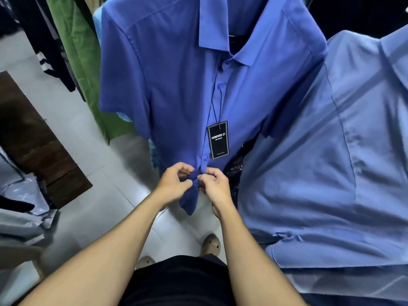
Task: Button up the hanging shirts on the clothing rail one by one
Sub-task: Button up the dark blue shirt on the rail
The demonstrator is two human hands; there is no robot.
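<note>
Seen from above, 2 bare arms: left forearm (123, 239) and right forearm (242, 250), uncovered all the way to the bottom edge of view, ending in left hand (174, 184) and right hand (215, 184). Between them, low in view, a black garment (176, 281), matte and unpatterned, hard to tell whether top or shorts. Beyond it, 2 beige clog-style shoes: left shoe (144, 261) mostly hidden behind the black cloth, right shoe (210, 244) showing a rounded toe with dark vent holes across the upper.
</note>
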